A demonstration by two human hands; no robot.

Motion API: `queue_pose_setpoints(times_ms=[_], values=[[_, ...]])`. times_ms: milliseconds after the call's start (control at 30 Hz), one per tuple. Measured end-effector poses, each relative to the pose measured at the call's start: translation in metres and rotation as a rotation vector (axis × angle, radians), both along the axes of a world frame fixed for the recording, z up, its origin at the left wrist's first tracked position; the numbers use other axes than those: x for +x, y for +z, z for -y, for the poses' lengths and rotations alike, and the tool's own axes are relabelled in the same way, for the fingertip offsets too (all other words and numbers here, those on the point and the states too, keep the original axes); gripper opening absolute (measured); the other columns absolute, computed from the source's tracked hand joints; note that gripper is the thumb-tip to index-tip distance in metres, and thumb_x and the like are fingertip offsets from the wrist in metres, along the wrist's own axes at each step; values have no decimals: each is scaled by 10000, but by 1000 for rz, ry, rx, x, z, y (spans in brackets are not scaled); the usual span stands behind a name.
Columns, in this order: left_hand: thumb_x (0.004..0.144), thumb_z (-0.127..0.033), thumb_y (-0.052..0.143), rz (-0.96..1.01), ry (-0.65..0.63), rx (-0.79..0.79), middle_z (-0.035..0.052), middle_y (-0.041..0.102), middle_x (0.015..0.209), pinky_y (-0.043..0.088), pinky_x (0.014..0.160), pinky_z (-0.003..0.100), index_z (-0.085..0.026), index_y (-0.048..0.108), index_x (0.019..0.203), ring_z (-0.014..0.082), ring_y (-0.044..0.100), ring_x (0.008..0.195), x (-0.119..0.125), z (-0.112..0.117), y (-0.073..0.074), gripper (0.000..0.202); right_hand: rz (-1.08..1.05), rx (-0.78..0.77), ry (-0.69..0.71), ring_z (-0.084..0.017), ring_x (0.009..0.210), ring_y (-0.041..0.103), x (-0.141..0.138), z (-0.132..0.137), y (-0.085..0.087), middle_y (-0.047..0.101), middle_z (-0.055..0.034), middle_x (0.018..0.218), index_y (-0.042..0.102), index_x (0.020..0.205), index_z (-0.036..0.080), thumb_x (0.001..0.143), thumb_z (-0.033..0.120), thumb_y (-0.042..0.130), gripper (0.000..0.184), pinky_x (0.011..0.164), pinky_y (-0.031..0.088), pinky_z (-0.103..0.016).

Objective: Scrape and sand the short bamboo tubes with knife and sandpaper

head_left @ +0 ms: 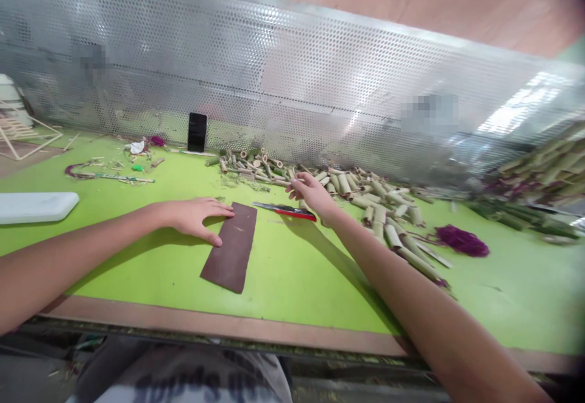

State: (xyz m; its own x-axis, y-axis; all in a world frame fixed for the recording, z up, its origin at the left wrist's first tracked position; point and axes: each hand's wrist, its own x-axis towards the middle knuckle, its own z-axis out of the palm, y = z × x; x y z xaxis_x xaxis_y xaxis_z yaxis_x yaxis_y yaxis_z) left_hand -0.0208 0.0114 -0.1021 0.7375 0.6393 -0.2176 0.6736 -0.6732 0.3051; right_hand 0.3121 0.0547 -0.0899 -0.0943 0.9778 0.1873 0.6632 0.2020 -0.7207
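My left hand [194, 217] lies with its fingers spread, the fingertips and thumb on the left edge of a brown rectangular sheet that looks like sandpaper [235, 250]. My right hand [313, 194] reaches to the near edge of a pile of short cut bamboo pieces [370, 189]. Its fingers are loosely bent and apart, close to a few pieces, with nothing plainly held. Just below the right hand lies a red and black cutter knife [292, 211], its blade pointing left toward the brown sheet.
A phone [197, 133] leans upright against the perforated metal screen [297, 80]. Purple string [461, 240] lies at the right, near longer bamboo strips [543, 171]. At the left are a white block [39, 206] and a thin stick frame [22, 135]. The green table [150, 278] has a wooden front edge.
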Motion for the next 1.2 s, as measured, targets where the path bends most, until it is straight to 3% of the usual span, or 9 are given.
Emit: queue_pose_setpoints(times_ms=[133,233,333,533,767,900,1000,1133,1200], values=[[822,-786,539,2,2,1,66,231,1660,198,1207,500,-288,297,1580,335,190,1516,-1,0,0,939,-418,-144,176,-108,557,471,-10,6,1,570,4,746,516,886,215,867,428,632,243,533,387,-251],[825,-773,551,12,-8,7,73,243,1656,207,1204,497,-288,308,1576,335,200,1513,-1,1,0,926,-474,-176,234,-90,481,325,-16,6,0,419,56,629,485,824,224,827,476,639,295,464,275,-241],[830,-772,547,22,-12,9,75,251,1653,209,1201,505,-294,315,1572,335,206,1511,-1,0,0,912,-521,-211,295,-92,467,253,-20,8,1,362,61,607,513,813,219,843,522,599,317,444,211,-248],[830,-778,542,13,-10,6,79,244,1655,203,1209,478,-269,304,1580,324,207,1512,-1,0,0,937,-612,-286,386,-93,537,379,-27,17,2,490,31,688,606,825,200,778,490,756,330,478,306,-242],[826,-784,539,17,-16,8,72,252,1653,203,1210,479,-274,310,1577,330,213,1509,-1,0,-1,936,-689,-419,527,-69,516,371,-22,19,1,449,77,584,698,865,187,731,431,848,316,492,352,-218],[831,-783,534,9,-12,9,71,252,1654,199,1214,465,-273,305,1579,319,216,1509,-1,0,-2,934,-698,-492,573,-56,565,477,-19,18,-2,630,35,754,735,986,178,670,321,895,382,542,423,-216],[832,-785,533,10,-18,14,76,258,1651,199,1214,466,-270,309,1577,321,223,1506,-1,0,-1,934,-695,-514,572,-55,579,520,-21,18,-3,657,35,773,730,1034,187,693,252,871,374,568,446,-203],[833,-789,528,-3,-9,8,79,242,1656,186,1216,477,-268,303,1580,324,210,1510,0,0,0,938,-682,-471,541,-81,603,560,-25,19,-5,647,14,698,719,845,160,781,279,771,144,581,464,-213],[833,-788,529,-2,-8,6,81,239,1657,194,1212,483,-274,300,1580,327,208,1510,-1,1,1,935,-666,-446,500,-101,627,588,-26,19,-5,674,-16,725,700,779,155,797,288,712,135,588,475,-229]])
